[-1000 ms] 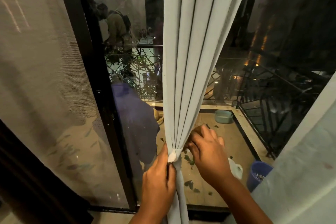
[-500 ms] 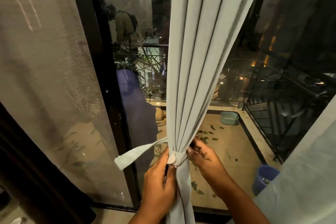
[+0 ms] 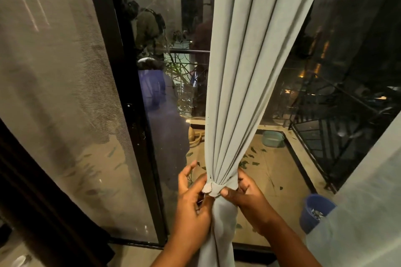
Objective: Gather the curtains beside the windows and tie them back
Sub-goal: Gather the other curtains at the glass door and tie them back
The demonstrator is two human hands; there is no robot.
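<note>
Strap (image 3: 213,188) now wrapped, seemingly between fingertips (image 3: 224,192).

Two hands (image 3: 219,199), two curtains (image 3: 243,71).

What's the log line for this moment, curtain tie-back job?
step: fastening tie | curtain: gathered | tie band: wrapped round it | left hand: pinching band end | right hand: gripping band

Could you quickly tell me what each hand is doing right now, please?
Left hand: pinches the pale grey fabric tie band around the gathered pale grey curtain.
Right hand: grips the same band.
</note>
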